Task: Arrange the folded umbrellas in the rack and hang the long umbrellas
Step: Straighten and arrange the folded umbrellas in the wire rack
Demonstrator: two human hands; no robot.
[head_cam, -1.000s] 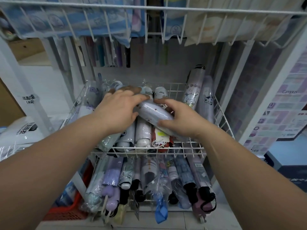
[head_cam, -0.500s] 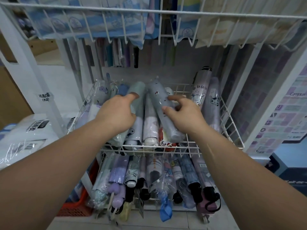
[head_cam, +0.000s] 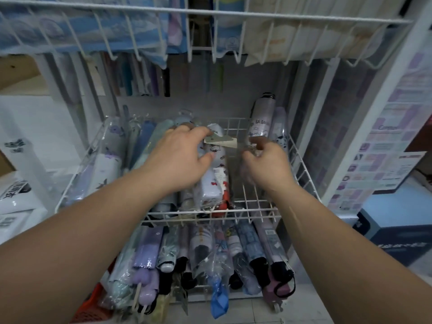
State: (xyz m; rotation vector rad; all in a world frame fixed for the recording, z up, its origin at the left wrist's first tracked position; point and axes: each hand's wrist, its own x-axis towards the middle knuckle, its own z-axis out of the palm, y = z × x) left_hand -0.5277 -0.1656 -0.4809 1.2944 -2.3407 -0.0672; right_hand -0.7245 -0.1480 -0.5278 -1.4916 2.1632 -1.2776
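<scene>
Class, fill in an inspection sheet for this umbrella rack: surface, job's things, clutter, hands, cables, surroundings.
Surface: white wire basket, filled mostly on its left.
Job's things: folded umbrellas lying in rows; two standing umbrellas at rear right; long umbrellas hanging behind, blurred.
Clutter: paper tag on the white printed umbrella.
Hands: left hand on the umbrellas, grip unclear; right hand with fingers curled, nothing seen in it.
Cables: nothing seen.
Surroundings: upper basket, lower umbrellas, orange crate, blue box, wall poster.
</scene>
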